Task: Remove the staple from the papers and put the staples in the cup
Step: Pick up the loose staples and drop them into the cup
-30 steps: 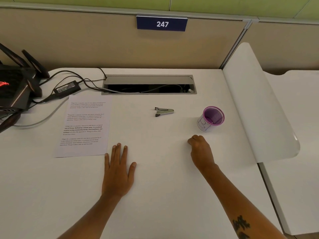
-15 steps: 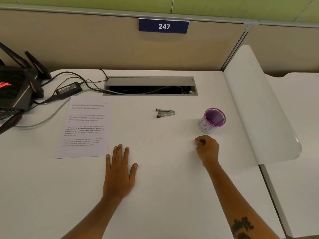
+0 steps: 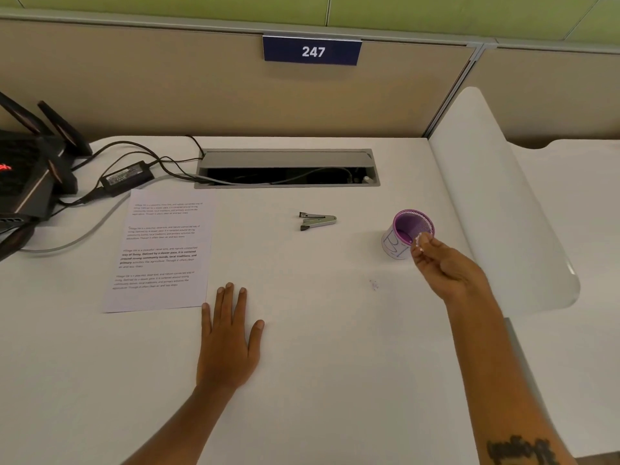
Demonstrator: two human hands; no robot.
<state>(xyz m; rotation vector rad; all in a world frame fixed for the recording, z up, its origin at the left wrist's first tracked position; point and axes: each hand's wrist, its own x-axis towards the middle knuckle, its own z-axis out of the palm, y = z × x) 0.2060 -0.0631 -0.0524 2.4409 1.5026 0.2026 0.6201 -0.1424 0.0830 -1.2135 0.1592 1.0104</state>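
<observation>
The printed papers [image 3: 161, 250] lie flat on the white desk [image 3: 318, 380], left of centre. A metal staple remover [image 3: 317, 220] rests in the middle, further back. The purple-rimmed cup [image 3: 402, 229] stands upright at the right. My right hand [image 3: 446, 266] is raised at the cup's near rim, fingertips pinched together over the edge on something too tiny to make out clearly. A few small specks, perhaps staples [image 3: 374, 285], lie on the desk left of that hand. My left hand [image 3: 228, 340] lies flat on the desk, fingers spread, just right of the papers' near corner.
A cable tray opening [image 3: 288, 169] is set into the desk at the back. At the far left sit a black router [image 3: 27, 176], a power adapter [image 3: 127, 176] and loose cables. A white curved panel [image 3: 496, 209] rises along the desk's right edge.
My right hand has lifted off the desk and moved back and right to the cup's rim. The left hand has stayed flat in place.
</observation>
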